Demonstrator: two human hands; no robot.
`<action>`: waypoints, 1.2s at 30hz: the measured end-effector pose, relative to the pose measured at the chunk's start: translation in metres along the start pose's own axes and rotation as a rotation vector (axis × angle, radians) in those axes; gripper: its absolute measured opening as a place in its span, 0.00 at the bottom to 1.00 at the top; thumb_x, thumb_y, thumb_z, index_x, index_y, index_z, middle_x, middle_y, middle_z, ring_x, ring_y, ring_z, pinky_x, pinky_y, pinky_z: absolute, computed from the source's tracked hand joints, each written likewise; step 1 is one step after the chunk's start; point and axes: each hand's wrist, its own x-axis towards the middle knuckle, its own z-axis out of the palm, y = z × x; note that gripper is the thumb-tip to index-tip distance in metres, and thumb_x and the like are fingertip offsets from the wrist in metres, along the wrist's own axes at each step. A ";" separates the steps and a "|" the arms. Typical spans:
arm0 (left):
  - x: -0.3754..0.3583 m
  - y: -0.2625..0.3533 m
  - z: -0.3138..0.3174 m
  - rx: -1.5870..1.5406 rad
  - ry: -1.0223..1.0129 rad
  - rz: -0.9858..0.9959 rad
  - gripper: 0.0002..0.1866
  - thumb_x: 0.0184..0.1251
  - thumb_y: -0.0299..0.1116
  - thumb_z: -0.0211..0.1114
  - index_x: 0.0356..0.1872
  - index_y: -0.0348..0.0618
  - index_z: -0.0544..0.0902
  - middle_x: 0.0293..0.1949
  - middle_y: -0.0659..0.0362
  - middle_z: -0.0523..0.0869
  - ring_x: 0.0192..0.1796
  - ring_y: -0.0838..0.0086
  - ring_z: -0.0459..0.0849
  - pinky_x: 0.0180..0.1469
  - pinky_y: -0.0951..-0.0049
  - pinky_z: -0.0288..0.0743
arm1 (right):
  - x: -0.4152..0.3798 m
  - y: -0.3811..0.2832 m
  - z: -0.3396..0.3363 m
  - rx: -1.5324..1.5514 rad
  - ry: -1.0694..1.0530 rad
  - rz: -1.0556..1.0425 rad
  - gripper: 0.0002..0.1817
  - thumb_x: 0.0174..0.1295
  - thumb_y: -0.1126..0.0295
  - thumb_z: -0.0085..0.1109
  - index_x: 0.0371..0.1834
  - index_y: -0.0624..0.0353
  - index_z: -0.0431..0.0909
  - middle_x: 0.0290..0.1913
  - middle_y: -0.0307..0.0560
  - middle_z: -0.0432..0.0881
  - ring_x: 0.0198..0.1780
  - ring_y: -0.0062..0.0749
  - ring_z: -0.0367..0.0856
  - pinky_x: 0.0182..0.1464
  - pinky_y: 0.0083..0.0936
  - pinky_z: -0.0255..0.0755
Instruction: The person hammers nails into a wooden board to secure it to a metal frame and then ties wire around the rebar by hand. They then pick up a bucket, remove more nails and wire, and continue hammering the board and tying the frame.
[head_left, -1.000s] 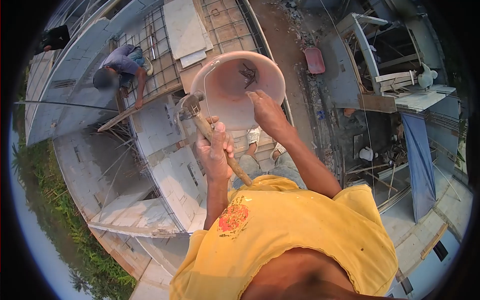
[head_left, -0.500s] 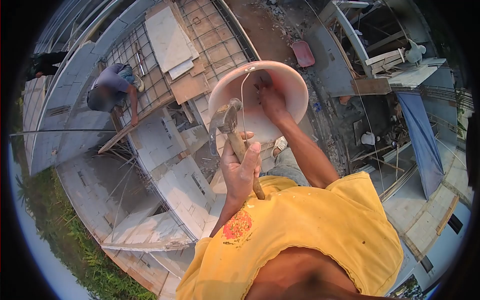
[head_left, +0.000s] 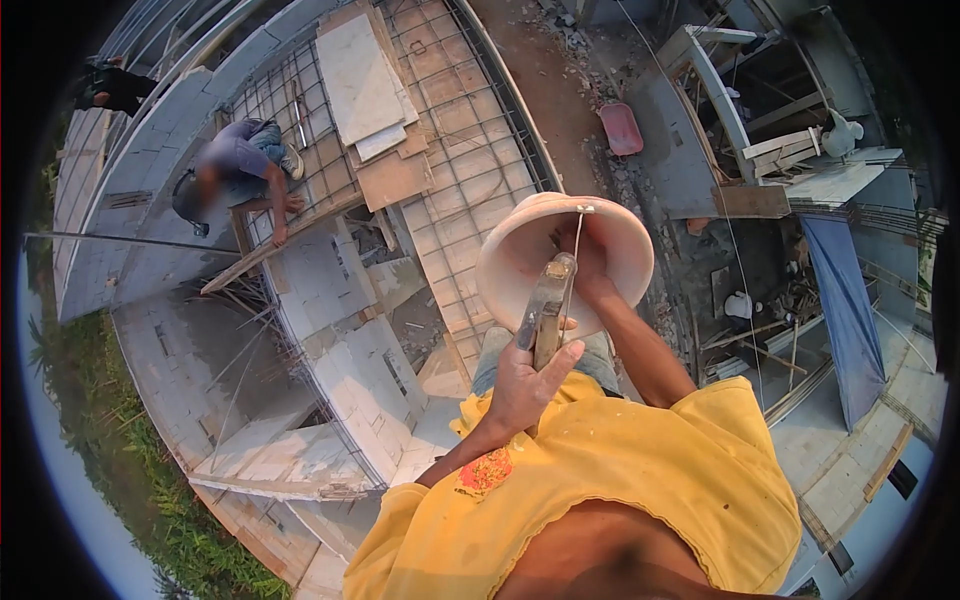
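My left hand (head_left: 528, 382) is wrapped round the wooden handle of a hammer (head_left: 550, 300), its metal head pointing up and away from me. The thin wire handle of a pale pinkish bucket (head_left: 502, 285) runs from the rim down to this same hand. The bucket is tilted, with its mouth turned towards me. My right hand (head_left: 590, 258) reaches inside the bucket; its fingers are mostly hidden, so what they touch cannot be made out.
Below lies a steel rebar grid (head_left: 460, 150) over wooden panels, with loose boards (head_left: 365, 90) on it. A co-worker (head_left: 240, 170) crouches at its left edge by a plank (head_left: 240, 268). Block walls (head_left: 335, 300) drop away at left. A red tub (head_left: 621, 130) stands on the ground ahead.
The bucket and both my hands have shifted right and lower in the view. The hammer has turned more upright, and my right hand is deeper in the bucket. The co-worker's hands have moved slightly.
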 end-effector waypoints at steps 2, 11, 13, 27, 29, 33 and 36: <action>0.002 -0.001 0.001 -0.004 -0.021 -0.008 0.14 0.74 0.30 0.65 0.55 0.40 0.75 0.20 0.70 0.72 0.18 0.88 0.67 0.20 0.82 0.59 | -0.017 0.009 0.004 -0.156 -0.094 -0.089 0.13 0.66 0.71 0.50 0.48 0.63 0.82 0.46 0.56 0.84 0.43 0.48 0.87 0.44 0.45 0.83; 0.035 -0.001 -0.020 -0.097 0.047 -0.103 0.18 0.73 0.41 0.67 0.55 0.41 0.77 0.23 0.69 0.74 0.20 0.88 0.70 0.20 0.82 0.62 | -0.038 -0.036 -0.064 0.000 -0.380 -0.170 0.14 0.68 0.67 0.55 0.48 0.65 0.82 0.49 0.59 0.87 0.46 0.54 0.88 0.49 0.47 0.80; 0.049 -0.016 -0.039 -0.131 0.136 -0.077 0.18 0.73 0.41 0.68 0.55 0.41 0.77 0.24 0.69 0.74 0.20 0.88 0.70 0.20 0.82 0.63 | -0.042 -0.055 -0.095 0.264 -0.416 -0.138 0.12 0.69 0.68 0.57 0.48 0.64 0.82 0.45 0.55 0.87 0.44 0.48 0.88 0.46 0.42 0.79; 0.012 -0.252 -0.293 -0.819 1.409 -0.279 0.06 0.71 0.32 0.65 0.39 0.46 0.76 0.20 0.67 0.74 0.21 0.78 0.80 0.17 0.82 0.63 | -0.157 0.144 -0.024 0.050 -0.448 0.079 0.15 0.64 0.72 0.51 0.45 0.54 0.88 0.46 0.59 0.88 0.48 0.60 0.85 0.54 0.46 0.78; -0.027 -0.265 -0.302 -0.863 1.685 -0.377 0.07 0.72 0.33 0.66 0.41 0.43 0.78 0.22 0.63 0.75 0.23 0.77 0.80 0.22 0.85 0.73 | -0.185 0.167 -0.003 0.068 -0.525 0.198 0.15 0.62 0.71 0.53 0.43 0.54 0.90 0.49 0.58 0.88 0.49 0.55 0.87 0.55 0.42 0.79; -0.112 -0.293 -0.313 -0.785 1.773 -0.371 0.11 0.69 0.34 0.69 0.44 0.39 0.79 0.22 0.60 0.74 0.22 0.76 0.78 0.21 0.83 0.73 | -0.234 0.196 0.040 0.092 -0.668 0.267 0.15 0.64 0.65 0.54 0.41 0.55 0.90 0.45 0.58 0.88 0.47 0.51 0.88 0.50 0.42 0.80; -0.149 -0.307 -0.311 -0.629 1.750 -0.449 0.10 0.67 0.33 0.70 0.40 0.39 0.80 0.23 0.61 0.76 0.20 0.75 0.77 0.20 0.80 0.72 | -0.235 0.198 0.057 0.081 -0.725 0.239 0.14 0.64 0.65 0.54 0.40 0.56 0.90 0.44 0.57 0.88 0.46 0.51 0.88 0.50 0.42 0.80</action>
